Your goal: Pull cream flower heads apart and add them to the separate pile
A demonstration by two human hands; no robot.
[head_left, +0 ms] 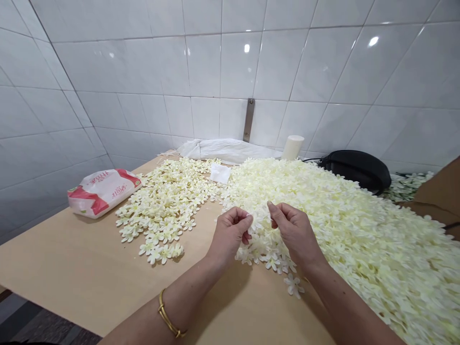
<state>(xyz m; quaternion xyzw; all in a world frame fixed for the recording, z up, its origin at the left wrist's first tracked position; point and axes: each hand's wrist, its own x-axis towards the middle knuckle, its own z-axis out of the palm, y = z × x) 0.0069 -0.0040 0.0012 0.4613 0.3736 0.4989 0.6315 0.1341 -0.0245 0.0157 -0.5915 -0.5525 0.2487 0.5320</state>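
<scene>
My left hand is closed in a pinch, thumb against forefinger, with pale petals of an artificial flower at its fingertips. A short gap away, my right hand is also pinched; whatever lies between its thumb and forefinger cannot be made out against the white blossoms. Both hands hover over the near left edge of a large heap of cream-white artificial flowers. One loose flower lies on the board below my right hand. Farther left, a smaller spread of flowers covers part of the board.
A tissue pack sits at the left of the tan tabletop. Behind the flowers are a white paper piece, a white plastic bag, a white cylinder and a black case. Cardboard stands at right.
</scene>
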